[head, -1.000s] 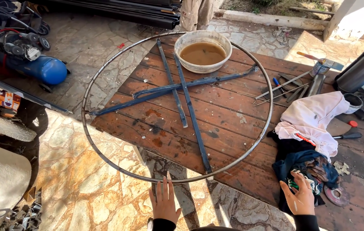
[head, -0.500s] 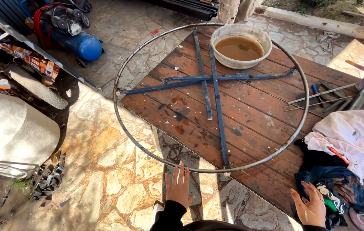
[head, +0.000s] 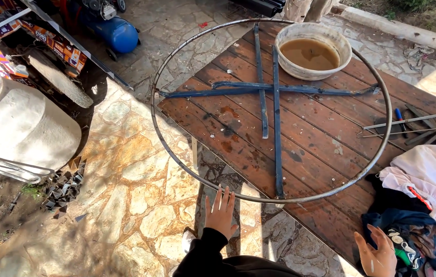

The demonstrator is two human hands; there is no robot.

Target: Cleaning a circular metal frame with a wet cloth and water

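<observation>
The large metal ring point(head: 271, 110) lies flat on the wooden table point(head: 325, 154), overhanging its left edge, with crossed blue bars point(head: 274, 92) inside; the longer bars run roughly from 12 to 6 o'clock, toward the person. The left hand point(head: 221, 213), open with fingers spread and holding nothing, sits just short of the ring's near arc, which lies at its 12 o'clock. The right hand point(head: 377, 254), also open and empty, hovers over the dark cloth point(head: 407, 238) with the ring at about its 11 o'clock, so the left hand is nearer.
</observation>
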